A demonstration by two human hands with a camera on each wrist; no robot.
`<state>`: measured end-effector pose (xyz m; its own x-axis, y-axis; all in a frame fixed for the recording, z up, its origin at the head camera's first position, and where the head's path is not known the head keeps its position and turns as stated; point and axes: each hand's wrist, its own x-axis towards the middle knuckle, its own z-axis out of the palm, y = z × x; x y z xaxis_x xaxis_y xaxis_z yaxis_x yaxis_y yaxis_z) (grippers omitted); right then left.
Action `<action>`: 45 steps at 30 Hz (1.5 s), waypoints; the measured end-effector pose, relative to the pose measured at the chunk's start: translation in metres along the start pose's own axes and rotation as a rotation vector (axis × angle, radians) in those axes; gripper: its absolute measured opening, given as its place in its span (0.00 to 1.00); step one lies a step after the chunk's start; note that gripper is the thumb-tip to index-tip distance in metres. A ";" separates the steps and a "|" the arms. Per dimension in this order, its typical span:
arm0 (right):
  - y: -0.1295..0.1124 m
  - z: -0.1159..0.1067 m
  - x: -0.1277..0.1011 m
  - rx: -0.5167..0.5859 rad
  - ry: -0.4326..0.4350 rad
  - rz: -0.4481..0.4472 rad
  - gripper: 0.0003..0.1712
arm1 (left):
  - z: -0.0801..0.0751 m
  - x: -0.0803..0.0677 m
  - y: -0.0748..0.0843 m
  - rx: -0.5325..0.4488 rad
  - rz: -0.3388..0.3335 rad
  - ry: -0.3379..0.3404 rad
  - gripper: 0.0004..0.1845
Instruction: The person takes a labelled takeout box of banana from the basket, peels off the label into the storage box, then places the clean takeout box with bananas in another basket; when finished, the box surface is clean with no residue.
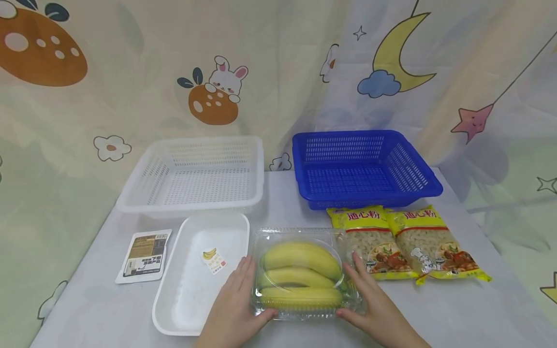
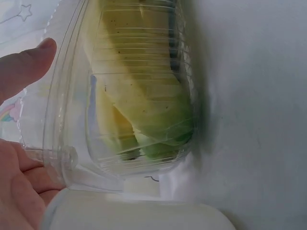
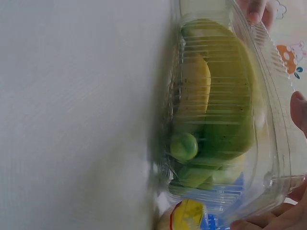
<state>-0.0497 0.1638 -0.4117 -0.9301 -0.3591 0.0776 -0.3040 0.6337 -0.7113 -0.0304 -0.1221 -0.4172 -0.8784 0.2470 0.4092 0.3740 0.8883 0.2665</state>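
Note:
A clear plastic clamshell box point(image 1: 300, 278) with several yellow bananas point(image 1: 300, 256) inside sits at the near middle of the table. My left hand point(image 1: 235, 304) holds its left end, thumb at the near corner and fingers along the side. On the opposite end my right hand point(image 1: 374, 307) holds it the same way. The left wrist view shows the left thumb point(image 2: 29, 67) beside the rim, with the other fingers behind it. Green banana tips point(image 3: 184, 146) show through the ribbed wall in the right wrist view.
A white tray point(image 1: 167, 304) with a banana label point(image 1: 213, 261) stands left of the box, beside a flat packet point(image 1: 144, 256). Two yellow pasta bags point(image 1: 370, 244) lie to the right. Behind are a white basket point(image 1: 191, 208) and a blue basket point(image 1: 370, 195), near a patterned curtain point(image 1: 278, 72).

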 end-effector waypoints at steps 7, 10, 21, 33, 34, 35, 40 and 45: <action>-0.003 -0.002 -0.003 -0.055 0.085 -0.048 0.50 | -0.003 0.000 0.003 -0.072 -0.011 0.005 0.55; -0.005 -0.003 -0.005 -0.074 0.118 -0.065 0.50 | -0.004 0.001 0.004 -0.079 -0.022 -0.005 0.54; -0.009 -0.008 -0.006 -0.108 0.177 -0.140 0.53 | -0.007 0.004 0.007 -0.129 -0.018 -0.010 0.52; -0.016 -0.018 -0.003 -0.084 0.221 -0.224 0.54 | -0.018 0.011 0.011 -0.184 -0.042 -0.002 0.54; -0.017 -0.019 -0.002 -0.090 0.225 -0.230 0.55 | -0.021 0.012 0.012 -0.192 -0.064 -0.015 0.54; -0.019 -0.020 -0.001 -0.096 0.230 -0.239 0.55 | -0.023 0.014 0.013 -0.202 -0.089 -0.031 0.54; -0.030 -0.028 0.009 -0.120 0.260 -0.285 0.56 | -0.038 0.020 0.014 -0.261 -0.170 -0.063 0.55; -0.045 -0.032 0.026 -0.133 0.270 -0.304 0.56 | -0.056 0.029 0.007 -0.294 -0.223 -0.063 0.55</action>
<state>-0.0671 0.1481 -0.3552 -0.8094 -0.3623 0.4622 -0.5801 0.6157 -0.5332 -0.0367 -0.1302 -0.3544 -0.9611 0.0918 0.2606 0.2330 0.7762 0.5858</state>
